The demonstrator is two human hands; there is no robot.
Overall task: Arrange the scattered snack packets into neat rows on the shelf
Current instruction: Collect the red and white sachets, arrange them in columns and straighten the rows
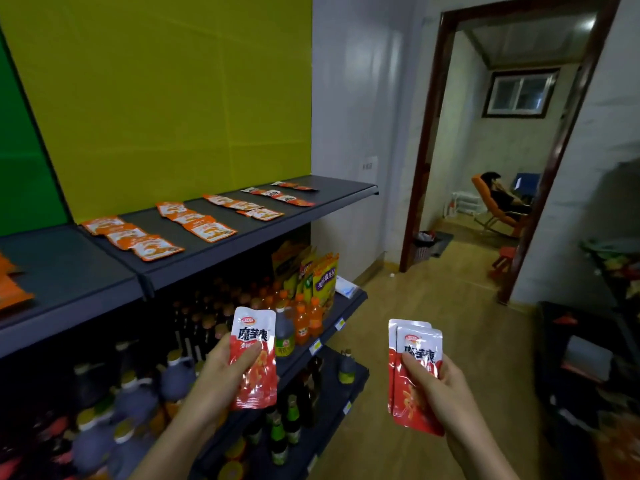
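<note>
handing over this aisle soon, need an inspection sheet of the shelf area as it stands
surface: dark top shelf, level, yellow panel behind
job's things: orange packets in five short rows on the shelf; single red packet and pair of red packets in hand
clutter: loose orange packets at the far left
grippers: left hand fingers curl round the single red packet; right hand grips the pair
cables: nothing seen
surroundings: bottles on lower shelves; doorway with a seated person beyond
</note>
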